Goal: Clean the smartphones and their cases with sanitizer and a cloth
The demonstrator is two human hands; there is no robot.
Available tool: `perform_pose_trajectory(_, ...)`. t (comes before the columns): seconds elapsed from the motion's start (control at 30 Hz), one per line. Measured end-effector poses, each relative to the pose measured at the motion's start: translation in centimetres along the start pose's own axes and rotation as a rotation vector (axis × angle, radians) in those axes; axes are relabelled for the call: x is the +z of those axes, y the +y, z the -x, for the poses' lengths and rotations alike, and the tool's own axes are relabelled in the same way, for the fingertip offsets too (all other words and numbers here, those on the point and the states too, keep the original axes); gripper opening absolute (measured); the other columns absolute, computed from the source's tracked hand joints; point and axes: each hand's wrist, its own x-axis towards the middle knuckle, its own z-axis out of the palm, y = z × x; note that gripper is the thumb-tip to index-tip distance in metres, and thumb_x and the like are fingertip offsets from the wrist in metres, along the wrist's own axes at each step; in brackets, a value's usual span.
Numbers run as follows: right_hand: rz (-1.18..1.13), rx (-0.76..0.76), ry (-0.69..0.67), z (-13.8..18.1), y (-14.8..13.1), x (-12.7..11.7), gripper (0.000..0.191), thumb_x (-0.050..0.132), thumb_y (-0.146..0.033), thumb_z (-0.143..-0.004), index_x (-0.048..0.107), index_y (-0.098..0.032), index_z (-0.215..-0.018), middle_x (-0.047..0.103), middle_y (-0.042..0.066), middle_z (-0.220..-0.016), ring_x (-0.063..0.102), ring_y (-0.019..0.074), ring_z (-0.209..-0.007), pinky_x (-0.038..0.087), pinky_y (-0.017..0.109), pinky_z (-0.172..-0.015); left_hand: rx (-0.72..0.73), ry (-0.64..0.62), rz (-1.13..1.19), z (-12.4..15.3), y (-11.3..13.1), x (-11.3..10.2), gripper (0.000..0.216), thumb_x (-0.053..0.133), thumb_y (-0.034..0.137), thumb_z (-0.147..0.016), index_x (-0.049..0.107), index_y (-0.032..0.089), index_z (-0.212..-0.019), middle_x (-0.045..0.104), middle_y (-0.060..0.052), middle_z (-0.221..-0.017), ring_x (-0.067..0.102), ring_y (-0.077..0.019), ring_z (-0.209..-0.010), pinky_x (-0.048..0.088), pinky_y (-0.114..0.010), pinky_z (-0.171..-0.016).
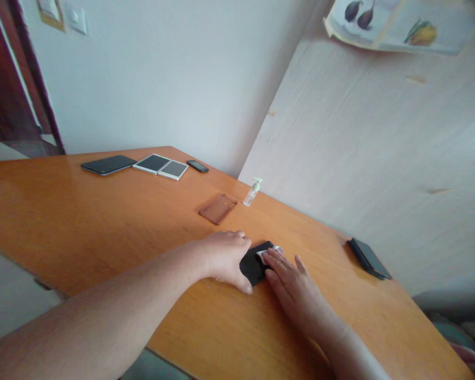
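A black phone (254, 262) lies flat on the orange wooden table (103, 221). My left hand (225, 257) grips its near side, fingers curled round the edge. My right hand (292, 279) lies over its far side, with the fingers pressing a small white cloth (269, 254) onto the phone.
A clear brown phone case (217, 208) and a small spray bottle (253, 191) sit just beyond the hands. Several phones and tablets (142, 164) line the far end. A dark phone (369, 257) lies by the wall at right. The table's near edge runs under my forearms.
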Motion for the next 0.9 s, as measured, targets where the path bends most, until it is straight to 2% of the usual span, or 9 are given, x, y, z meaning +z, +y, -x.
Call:
perform_pose_trajectory(0.1, 0.054, 0.087, 0.029, -0.3, 1.0, 0.4, 0.046, 0.033, -0.036, -0.100, 0.047, -0.022, -0.141, 0.045, 0.011, -0.148, 0.032, 0.0279, -0.141, 0.016, 0.064, -0.114, 0.004, -0.025, -0.034, -0.1, 0.0, 0.0, 0.068, 0.073, 0.068, -0.053, 0.060, 0.020, -0.099, 0.061, -0.010, -0.107, 0.061, -0.0285, -0.095, 0.047, -0.034, -0.075)
perform_pose_trajectory(0.27, -0.034, -0.122, -0.104, 0.2, -2.2, -0.4, 0.046, 0.032, -0.040, -0.101, 0.039, -0.030, -0.146, 0.037, 0.004, -0.153, 0.029, 0.0228, -0.143, 0.016, 0.058, -0.117, 0.015, -0.031, -0.027, 0.0, 0.1, -0.1, 0.062, 0.071, 0.064, -0.058, 0.059, 0.019, -0.100, 0.061, -0.009, -0.104, 0.062, -0.0276, -0.094, 0.047, -0.033, -0.073)
perform_pose_trajectory(0.33, -0.042, -0.141, -0.118, 0.0, -2.3, -0.4, 0.045, 0.031, -0.040, -0.101, 0.039, -0.033, -0.145, 0.037, 0.002, -0.153, 0.029, 0.0218, -0.143, 0.013, 0.059, -0.117, 0.018, -0.033, -0.016, 0.1, 0.1, -0.1, 0.061, 0.072, 0.063, -0.058, 0.059, 0.020, -0.101, 0.061, -0.009, -0.105, 0.062, -0.0275, -0.095, 0.047, -0.032, -0.073)
perform_pose_trajectory(0.47, 0.029, 0.060, 0.009, -0.9, 0.7, 0.6, 0.045, 0.031, -0.038, -0.101, 0.043, -0.028, -0.143, 0.042, 0.007, -0.151, 0.030, 0.0253, -0.143, 0.010, 0.066, -0.114, 0.004, -0.033, -0.017, 0.0, 0.0, 0.0, 0.065, 0.075, 0.065, -0.055, 0.059, 0.020, -0.100, 0.060, -0.009, -0.109, 0.061, -0.0276, -0.095, 0.046, -0.033, -0.075)
perform_pose_trajectory(0.53, 0.047, 0.109, 0.037, -1.1, 1.4, 0.8, 0.046, 0.032, -0.038, -0.100, 0.043, -0.025, -0.143, 0.042, 0.009, -0.150, 0.031, 0.0267, -0.142, 0.011, 0.067, -0.113, 0.002, -0.034, -0.018, 0.0, 0.0, 0.1, 0.065, 0.075, 0.065, -0.055, 0.058, 0.020, -0.099, 0.060, -0.009, -0.108, 0.061, -0.0277, -0.096, 0.046, -0.033, -0.075)
perform_pose_trajectory(0.7, -0.031, -0.117, -0.064, -0.6, -1.4, 0.2, 0.047, 0.033, -0.038, -0.101, 0.037, -0.030, -0.147, 0.037, 0.005, -0.154, 0.026, 0.0235, -0.144, 0.011, 0.061, -0.116, 0.026, 0.001, 0.031, -0.1, -0.1, 0.4, 0.068, 0.074, 0.065, -0.055, 0.055, 0.020, -0.102, 0.060, -0.009, -0.108, 0.060, -0.0290, -0.098, 0.046, -0.033, -0.075)
perform_pose_trajectory(0.77, -0.054, -0.146, -0.082, -0.7, -1.7, 0.1, 0.046, 0.032, -0.037, -0.101, 0.038, -0.032, -0.146, 0.037, 0.003, -0.153, 0.026, 0.0226, -0.144, 0.009, 0.060, -0.116, 0.027, 0.014, 0.049, -0.1, 0.0, 0.5, 0.066, 0.076, 0.062, -0.055, 0.053, 0.021, -0.101, 0.060, -0.009, -0.109, 0.060, -0.0287, -0.099, 0.046, -0.032, -0.074)
perform_pose_trajectory(0.9, -0.027, 0.036, 0.000, -1.7, 0.7, 0.8, 0.045, 0.030, -0.038, -0.101, 0.041, -0.030, -0.144, 0.040, 0.005, -0.152, 0.028, 0.0255, -0.144, 0.009, 0.066, -0.113, 0.022, 0.025, 0.072, -0.2, 0.1, 0.5, 0.065, 0.080, 0.055, -0.054, 0.051, 0.021, -0.102, 0.060, -0.009, -0.112, 0.061, -0.0282, -0.100, 0.046, -0.031, -0.073)
